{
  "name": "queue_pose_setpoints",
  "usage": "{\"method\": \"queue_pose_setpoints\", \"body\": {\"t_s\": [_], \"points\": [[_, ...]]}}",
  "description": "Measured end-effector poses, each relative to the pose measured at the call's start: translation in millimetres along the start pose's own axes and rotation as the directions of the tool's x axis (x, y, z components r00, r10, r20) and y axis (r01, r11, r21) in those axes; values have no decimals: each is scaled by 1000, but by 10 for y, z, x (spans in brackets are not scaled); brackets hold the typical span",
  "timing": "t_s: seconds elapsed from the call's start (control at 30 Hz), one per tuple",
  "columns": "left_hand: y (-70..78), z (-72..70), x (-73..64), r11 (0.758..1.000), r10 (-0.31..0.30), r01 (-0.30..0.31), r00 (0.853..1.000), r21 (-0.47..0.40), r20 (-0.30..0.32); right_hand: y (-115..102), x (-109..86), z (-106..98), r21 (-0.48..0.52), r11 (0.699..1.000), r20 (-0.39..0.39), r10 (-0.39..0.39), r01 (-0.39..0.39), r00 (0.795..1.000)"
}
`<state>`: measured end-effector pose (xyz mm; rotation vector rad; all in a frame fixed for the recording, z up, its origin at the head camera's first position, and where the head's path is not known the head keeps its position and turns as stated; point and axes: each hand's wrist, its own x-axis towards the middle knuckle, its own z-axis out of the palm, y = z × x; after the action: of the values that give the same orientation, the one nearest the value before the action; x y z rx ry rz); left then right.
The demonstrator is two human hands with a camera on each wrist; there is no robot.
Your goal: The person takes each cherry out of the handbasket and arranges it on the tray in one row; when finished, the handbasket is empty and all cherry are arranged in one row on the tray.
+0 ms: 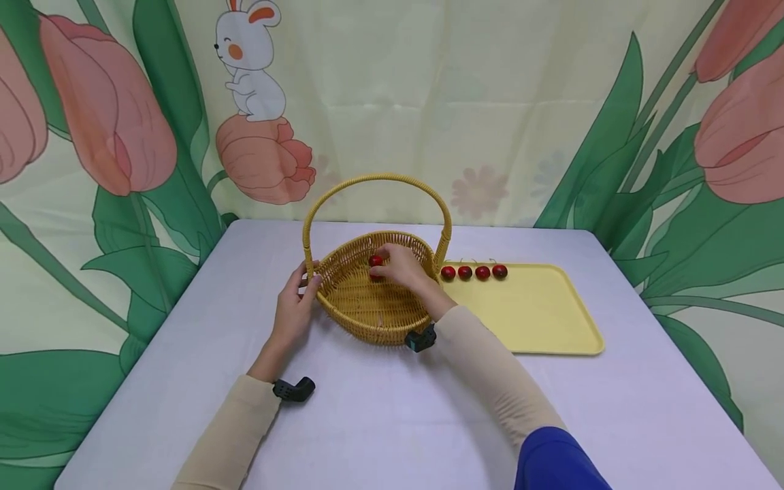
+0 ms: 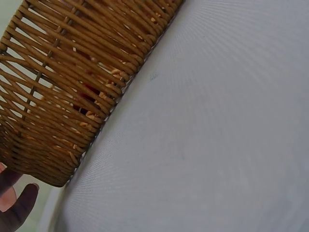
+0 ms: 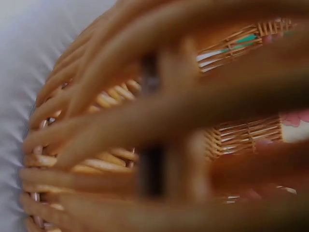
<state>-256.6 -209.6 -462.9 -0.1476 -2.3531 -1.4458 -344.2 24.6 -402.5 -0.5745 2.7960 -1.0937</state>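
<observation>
A wicker basket with a tall arched handle stands mid-table in the head view. My left hand grips its left side, where the handle meets the rim. Inside, my right hand pinches a dark red cherry between thumb and fingers. More red shows just below the thumb, another cherry partly hidden. In the left wrist view, dark red glints through the basket's weave, and fingertips touch its lower corner. Blurred strands of the basket wall fill the right wrist view, hiding the right hand.
Right of the basket lies a yellow tray, partly behind the right forearm. Several cherries with stems sit in a row along its back edge. A white cloth covers the table, and a printed curtain hangs behind.
</observation>
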Motion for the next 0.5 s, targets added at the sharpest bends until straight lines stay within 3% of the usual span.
{"method": "queue_pose_setpoints", "body": {"t_s": [0.33,0.5], "points": [[24,16,3,1000,10,-10,1000,2,3,101,33,48,-158,987,141,-2,25,990],[14,13,-8,1000,10,-10,1000,7,-2,89,32,65,-173,983,176,-24,55,984]]}}
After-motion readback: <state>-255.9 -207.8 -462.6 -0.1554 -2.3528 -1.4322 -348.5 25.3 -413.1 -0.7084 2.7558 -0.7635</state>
